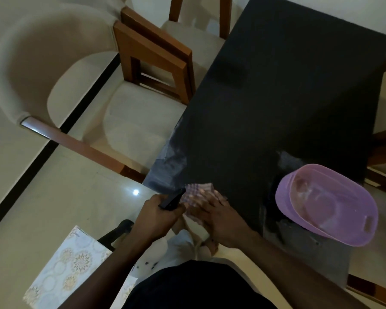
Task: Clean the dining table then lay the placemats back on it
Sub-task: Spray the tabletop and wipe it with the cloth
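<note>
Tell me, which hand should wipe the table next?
Probably the right hand: it rests on the checked cloth at the edge of the table, while the left hand grips a dark object.

We can read no text, label or number; a tiny mark on the patterned placemat [60,270], near left, is too blurred.

Quick colours: black rectangular dining table [288,97] with greyish smears near its edge, pink-and-white checked cloth [197,194], lilac oval plastic basin [325,204] (paler inside), slim black handheld object [172,199]. The white rectangular placemat [69,264] carries a gold floral medallion pattern. The brown wooden chairs [156,54] have cream seat cushions, and the cream floor tiles [54,197] have a black strip.
</note>
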`<action>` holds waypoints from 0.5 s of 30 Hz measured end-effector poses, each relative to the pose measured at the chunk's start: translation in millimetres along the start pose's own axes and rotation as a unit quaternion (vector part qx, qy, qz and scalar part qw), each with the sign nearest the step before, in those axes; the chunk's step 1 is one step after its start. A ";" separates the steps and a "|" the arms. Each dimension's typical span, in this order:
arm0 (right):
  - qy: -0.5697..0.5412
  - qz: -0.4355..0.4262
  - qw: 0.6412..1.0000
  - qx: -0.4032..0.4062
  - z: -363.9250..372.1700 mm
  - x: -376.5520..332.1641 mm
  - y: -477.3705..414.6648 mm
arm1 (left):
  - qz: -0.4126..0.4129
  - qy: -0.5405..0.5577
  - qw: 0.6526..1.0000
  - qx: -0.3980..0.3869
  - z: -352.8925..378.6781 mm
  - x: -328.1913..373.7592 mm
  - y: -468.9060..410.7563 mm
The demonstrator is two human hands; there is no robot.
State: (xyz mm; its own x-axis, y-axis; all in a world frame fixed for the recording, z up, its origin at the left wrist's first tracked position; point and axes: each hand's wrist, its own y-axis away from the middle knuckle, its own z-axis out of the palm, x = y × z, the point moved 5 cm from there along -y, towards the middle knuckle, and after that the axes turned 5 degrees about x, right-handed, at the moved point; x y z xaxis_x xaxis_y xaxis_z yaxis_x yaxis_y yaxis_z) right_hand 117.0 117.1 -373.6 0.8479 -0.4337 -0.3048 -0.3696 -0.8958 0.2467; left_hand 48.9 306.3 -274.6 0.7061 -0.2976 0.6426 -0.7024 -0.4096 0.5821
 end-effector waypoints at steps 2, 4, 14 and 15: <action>0.029 0.005 0.999 0.012 -0.9 22.5 27.2 | -0.001 -0.019 1.000 0.004 -7.1 -5.2 -5.1; 0.047 0.098 0.994 0.020 -11.7 51.2 32.5 | 0.003 -0.008 1.000 0.007 -14.9 -10.8 -9.0; -0.012 0.230 0.973 0.024 -57.2 34.2 -145.2 | -0.002 0.071 0.997 0.029 -46.9 -21.2 -24.2; 0.006 0.188 0.982 0.013 -53.0 13.3 -153.5 | -0.003 0.070 0.997 0.031 -48.9 -21.8 -27.6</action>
State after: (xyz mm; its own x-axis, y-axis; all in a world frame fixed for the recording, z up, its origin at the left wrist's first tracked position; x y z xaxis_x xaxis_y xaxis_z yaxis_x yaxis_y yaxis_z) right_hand 205.1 254.0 -366.8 0.6535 -0.7337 -0.1858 -0.6671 -0.6743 0.3167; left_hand 48.5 366.3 -280.3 0.6876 -0.1730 0.7052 -0.6883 -0.4644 0.5573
